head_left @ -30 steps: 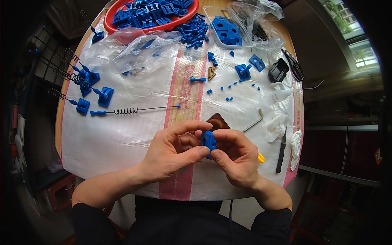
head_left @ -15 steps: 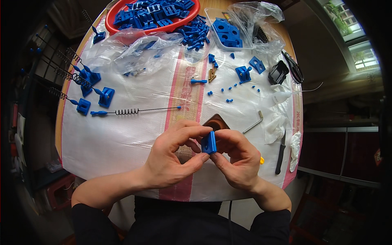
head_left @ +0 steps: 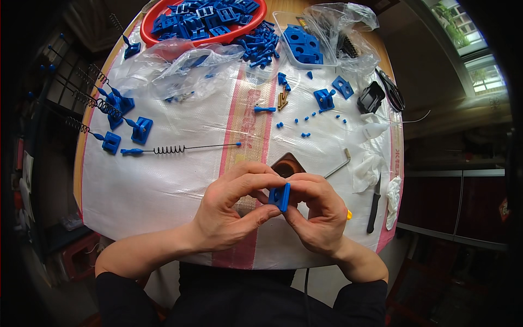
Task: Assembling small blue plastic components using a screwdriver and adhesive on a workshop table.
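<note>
Between my two hands, above the near part of the table, is a small blue plastic plate (head_left: pixel 279 197), held tilted with its edge toward me. My left hand (head_left: pixel 234 201) pinches it from the left, thumb low and fingers at its top. From the right, my right hand (head_left: pixel 313 210) grips it between thumb and fingertips, hiding its far face. Just beyond my fingers lies a brown dish (head_left: pixel 289 163), partly covered by them. Left of it rests a black coiled spring rod (head_left: pixel 170 149) with blue ends.
A red basin (head_left: pixel 147 34) of blue parts stands at the back, beside a clear box (head_left: pixel 329 64). Finished-looking spring assemblies (head_left: pixel 141 129) sit at left. A hex key (head_left: pixel 339 164), a knife (head_left: pixel 373 212), scissors (head_left: pixel 393 91) and crumpled tissue (head_left: pixel 366 173) lie at right.
The blue plate has tilted a little and sits slightly lower in my fingers. My fingers have shifted along its top edge; the things on the table look unmoved.
</note>
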Demonstrator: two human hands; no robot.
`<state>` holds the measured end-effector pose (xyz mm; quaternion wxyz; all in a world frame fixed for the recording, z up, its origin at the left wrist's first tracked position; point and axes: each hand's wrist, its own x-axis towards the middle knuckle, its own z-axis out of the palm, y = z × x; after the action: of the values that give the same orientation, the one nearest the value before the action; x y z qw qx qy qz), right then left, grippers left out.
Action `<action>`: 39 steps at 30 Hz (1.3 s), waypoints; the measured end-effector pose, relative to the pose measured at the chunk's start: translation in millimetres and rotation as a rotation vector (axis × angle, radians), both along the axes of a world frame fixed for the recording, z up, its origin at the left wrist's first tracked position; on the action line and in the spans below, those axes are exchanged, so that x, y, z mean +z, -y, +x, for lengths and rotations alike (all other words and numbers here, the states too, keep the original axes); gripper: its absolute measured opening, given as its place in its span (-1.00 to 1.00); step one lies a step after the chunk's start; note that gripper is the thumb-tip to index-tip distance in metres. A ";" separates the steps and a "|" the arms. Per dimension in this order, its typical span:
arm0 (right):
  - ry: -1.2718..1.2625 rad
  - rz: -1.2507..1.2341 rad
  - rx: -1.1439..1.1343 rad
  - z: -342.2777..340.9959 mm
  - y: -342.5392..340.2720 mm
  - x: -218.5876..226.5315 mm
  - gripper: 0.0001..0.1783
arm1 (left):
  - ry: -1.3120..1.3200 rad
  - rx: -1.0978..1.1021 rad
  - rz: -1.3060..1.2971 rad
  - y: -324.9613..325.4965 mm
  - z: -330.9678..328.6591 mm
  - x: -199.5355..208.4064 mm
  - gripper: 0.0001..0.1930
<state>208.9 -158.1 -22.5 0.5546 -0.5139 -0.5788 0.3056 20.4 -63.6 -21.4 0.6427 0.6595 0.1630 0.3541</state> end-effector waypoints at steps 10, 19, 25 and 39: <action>0.049 0.070 0.023 2.4 -2.2 3.9 -0.46 | -0.046 0.029 0.303 -3.3 -1.7 -3.3 -0.45; -0.058 0.053 0.049 4.7 -0.1 -1.1 -0.47 | -0.055 0.003 0.149 -0.8 -2.2 -5.1 -0.41; -0.089 0.014 0.082 6.1 0.0 -3.5 -0.42 | -0.065 0.083 0.147 0.7 -1.3 -4.1 -0.45; -0.070 -0.055 0.032 6.9 3.7 -0.4 -0.39 | -0.037 0.091 0.107 0.7 -0.2 -3.9 -0.36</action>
<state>215.8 -161.8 -22.9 0.5552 -0.5085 -0.5585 0.3482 20.2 -64.3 -25.3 0.5869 0.6911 0.1856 0.3789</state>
